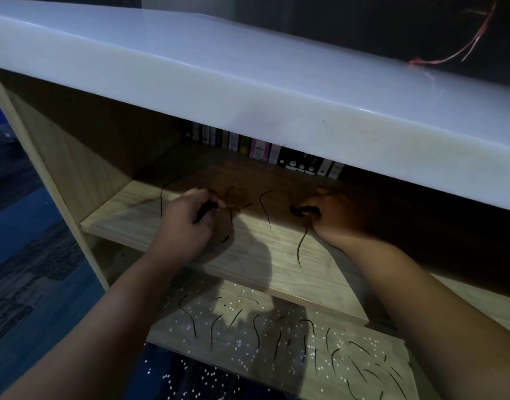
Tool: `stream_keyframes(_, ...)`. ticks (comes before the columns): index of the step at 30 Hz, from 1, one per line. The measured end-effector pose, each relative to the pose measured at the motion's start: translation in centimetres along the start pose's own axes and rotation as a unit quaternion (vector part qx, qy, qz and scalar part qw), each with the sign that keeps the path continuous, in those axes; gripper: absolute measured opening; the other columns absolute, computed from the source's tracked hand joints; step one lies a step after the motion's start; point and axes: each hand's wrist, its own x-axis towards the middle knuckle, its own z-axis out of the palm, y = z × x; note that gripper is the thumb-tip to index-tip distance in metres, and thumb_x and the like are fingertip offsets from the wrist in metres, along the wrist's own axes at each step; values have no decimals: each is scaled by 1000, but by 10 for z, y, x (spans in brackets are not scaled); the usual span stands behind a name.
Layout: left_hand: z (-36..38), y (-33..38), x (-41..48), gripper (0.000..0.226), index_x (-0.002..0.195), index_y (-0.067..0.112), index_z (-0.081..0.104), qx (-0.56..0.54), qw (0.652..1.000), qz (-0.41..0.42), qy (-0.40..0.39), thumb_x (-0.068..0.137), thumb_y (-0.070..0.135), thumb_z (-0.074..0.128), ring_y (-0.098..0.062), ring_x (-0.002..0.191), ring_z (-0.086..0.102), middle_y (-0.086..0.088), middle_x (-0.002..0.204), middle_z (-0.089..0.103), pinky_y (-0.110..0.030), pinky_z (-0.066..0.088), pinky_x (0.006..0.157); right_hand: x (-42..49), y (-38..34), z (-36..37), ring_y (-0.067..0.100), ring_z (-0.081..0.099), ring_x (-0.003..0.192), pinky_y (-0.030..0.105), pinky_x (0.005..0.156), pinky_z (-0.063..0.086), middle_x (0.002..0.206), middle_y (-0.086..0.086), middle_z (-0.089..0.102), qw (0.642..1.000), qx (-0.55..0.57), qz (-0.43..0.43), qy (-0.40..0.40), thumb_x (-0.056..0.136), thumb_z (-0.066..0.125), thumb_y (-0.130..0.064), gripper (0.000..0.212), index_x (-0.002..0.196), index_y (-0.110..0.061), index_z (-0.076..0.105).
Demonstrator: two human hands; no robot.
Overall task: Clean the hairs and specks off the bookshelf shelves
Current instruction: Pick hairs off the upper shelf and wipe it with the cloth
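Pinching hairs (pixel 204 211), left hand (pixel 185 223) curled, right hand (pixel 331 216) curled, upper shelf (pixel 126 222)

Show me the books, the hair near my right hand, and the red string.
books (pixel 259 150), head view, a spine mid-row.
hair (pixel 298 249), head view, its middle curve.
red string (pixel 416 62), head view, knotted end.

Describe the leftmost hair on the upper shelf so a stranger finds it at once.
Under the thick white top, find the upper wooden shelf. Left of the left hand, a long dark hair curves from the shadowed back toward the front. It alone lies left of that hand, nearest the side panel.
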Motion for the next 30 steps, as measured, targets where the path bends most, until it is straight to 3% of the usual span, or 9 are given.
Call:
stream_keyframes(6,0,2,0,38,91,33,64,-2,1000,-9,-8,89,-2,52,-8,93,57,8,100,59,-35,52,79,10,18,0,26,60,104,35,87,48,107,2,67,998,-10,32,60,84,61,-6,29,99,-27,75)
stream_keyframes(9,1,2,0,44,86,41,61,2,1000,-14,-11,89,-2,53,-10,95,58,8,100,59,-32,51,78,7,12,0,26,59,106,39,87,49,111,-1,64,997,-24,51,46,86,56,-11,31,103,-32,72)
stream_keyframes(14,3,4,0,42,88,39,62,17,1000,-6,-14,89,-3,54,-10,92,58,5,99,60,-27,47,73,-7,-12,5,19,55,113,28,89,45,123,-10,56,999,-33,19,-2,91,51,-21,33,110,-43,67)
stream_keyframes(18,0,6,0,38,91,32,65,9,1000,-11,-13,90,-4,52,-9,92,57,5,99,59,-34,52,79,-13,-18,4,18,52,114,35,94,47,126,-10,52,999,-27,-22,-10,92,51,-21,34,113,-44,65)
stream_keyframes(25,-2,5,0,38,89,33,64,4,1000,-18,-11,91,-4,53,-8,95,58,7,100,60,-39,53,85,4,19,2,30,60,103,41,85,50,110,5,63,995,-48,67,51,84,56,-14,30,106,-28,71)
stream_keyframes(30,0,7,0,37,90,32,66,-10,999,-33,-16,92,-2,52,-8,98,58,10,103,60,-41,53,87,-1,6,-2,28,58,106,38,87,49,113,2,59,995,-42,79,37,88,53,-18,27,107,-29,69)
